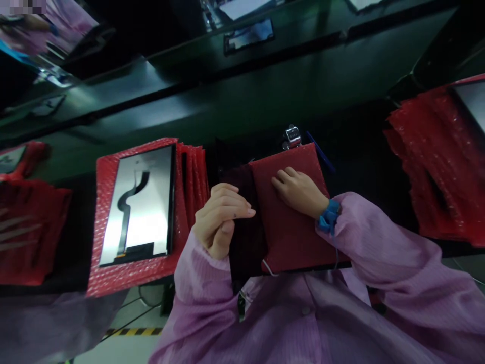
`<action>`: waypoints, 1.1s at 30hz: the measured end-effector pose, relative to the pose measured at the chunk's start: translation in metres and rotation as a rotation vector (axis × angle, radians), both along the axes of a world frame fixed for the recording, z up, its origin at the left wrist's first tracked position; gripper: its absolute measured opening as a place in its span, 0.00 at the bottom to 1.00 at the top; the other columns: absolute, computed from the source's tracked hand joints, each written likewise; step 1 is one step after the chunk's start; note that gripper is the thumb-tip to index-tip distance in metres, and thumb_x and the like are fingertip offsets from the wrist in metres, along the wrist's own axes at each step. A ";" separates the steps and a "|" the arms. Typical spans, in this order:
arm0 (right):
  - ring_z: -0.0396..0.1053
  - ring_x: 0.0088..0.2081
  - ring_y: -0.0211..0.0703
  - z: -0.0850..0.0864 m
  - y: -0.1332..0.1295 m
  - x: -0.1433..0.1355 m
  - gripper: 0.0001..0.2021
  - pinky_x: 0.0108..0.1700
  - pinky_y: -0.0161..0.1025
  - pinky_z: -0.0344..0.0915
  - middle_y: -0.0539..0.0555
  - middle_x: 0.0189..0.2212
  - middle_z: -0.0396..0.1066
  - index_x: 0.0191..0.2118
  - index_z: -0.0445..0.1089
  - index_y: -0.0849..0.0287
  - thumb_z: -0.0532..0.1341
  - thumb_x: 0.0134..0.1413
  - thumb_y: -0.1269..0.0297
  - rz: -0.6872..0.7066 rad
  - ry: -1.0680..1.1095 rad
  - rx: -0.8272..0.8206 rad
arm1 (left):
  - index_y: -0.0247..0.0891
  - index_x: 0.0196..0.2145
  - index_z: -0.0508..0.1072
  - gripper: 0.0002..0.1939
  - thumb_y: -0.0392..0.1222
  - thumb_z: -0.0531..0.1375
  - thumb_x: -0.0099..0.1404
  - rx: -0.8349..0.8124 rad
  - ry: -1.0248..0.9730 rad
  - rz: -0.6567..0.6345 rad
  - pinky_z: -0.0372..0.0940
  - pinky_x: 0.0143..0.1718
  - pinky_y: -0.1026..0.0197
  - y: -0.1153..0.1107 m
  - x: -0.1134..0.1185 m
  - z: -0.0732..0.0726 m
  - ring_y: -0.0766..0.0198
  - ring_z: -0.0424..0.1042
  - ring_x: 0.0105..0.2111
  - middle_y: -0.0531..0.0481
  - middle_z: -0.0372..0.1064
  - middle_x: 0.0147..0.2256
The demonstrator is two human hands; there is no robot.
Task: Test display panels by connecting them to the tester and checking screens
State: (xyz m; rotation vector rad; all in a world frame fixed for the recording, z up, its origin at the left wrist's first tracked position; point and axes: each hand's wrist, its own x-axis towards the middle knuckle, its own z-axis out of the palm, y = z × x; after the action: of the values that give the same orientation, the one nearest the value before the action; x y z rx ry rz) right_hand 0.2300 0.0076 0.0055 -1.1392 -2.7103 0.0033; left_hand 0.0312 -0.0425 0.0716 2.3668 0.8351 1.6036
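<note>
My right hand [301, 192] rests on a flat red pad [288, 237] in front of my body, its fingers curled down so the tips and anything under them are hidden. A blue wrist strap [329, 216] circles that wrist. Just left of the pad, my left hand [220, 217] is raised over a dark surface; its fingers press together, pointing right, the thumb tucked below, with nothing visible in them. Beside it on the left lies a display panel [149, 202] with a silver back and a black flex cable [124, 217], on top of stacked red bubble-wrap pouches [104, 217].
A metal hand counter [292, 136] and a blue pen [321, 152] sit behind the pad. More red pouches are piled at the right [439, 167] and far left [30, 232]. A dark green conveyor [235, 96] crosses behind, carrying a panel [249, 36]. Another person [71, 25] is across it.
</note>
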 end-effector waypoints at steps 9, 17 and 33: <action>0.62 0.42 0.50 0.002 0.003 0.004 0.15 0.38 0.43 0.55 0.61 0.43 0.70 0.50 0.71 0.62 0.49 0.69 0.69 0.023 -0.037 -0.019 | 0.43 0.32 0.73 0.15 0.44 0.50 0.72 0.007 -0.030 -0.009 0.68 0.38 0.51 0.000 0.001 0.000 0.62 0.73 0.23 0.52 0.73 0.23; 0.62 0.44 0.50 0.000 0.005 0.005 0.17 0.39 0.43 0.56 0.62 0.45 0.69 0.56 0.71 0.61 0.50 0.69 0.68 0.039 -0.022 -0.037 | 0.46 0.31 0.72 0.16 0.46 0.49 0.73 -0.018 -0.021 0.029 0.68 0.37 0.50 -0.002 0.003 0.001 0.61 0.72 0.22 0.53 0.72 0.23; 0.62 0.45 0.51 0.004 0.004 -0.001 0.17 0.37 0.43 0.53 0.63 0.47 0.69 0.53 0.71 0.61 0.48 0.70 0.69 0.035 -0.046 -0.081 | 0.48 0.35 0.73 0.15 0.47 0.48 0.73 -0.112 0.037 0.049 0.68 0.43 0.48 -0.007 -0.007 -0.001 0.60 0.74 0.27 0.53 0.74 0.26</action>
State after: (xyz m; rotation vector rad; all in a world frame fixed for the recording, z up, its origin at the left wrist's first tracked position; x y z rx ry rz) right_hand 0.2294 0.0113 0.0098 -1.1263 -2.7941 0.0933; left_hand 0.0245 -0.0497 0.0710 2.3218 0.9707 1.4936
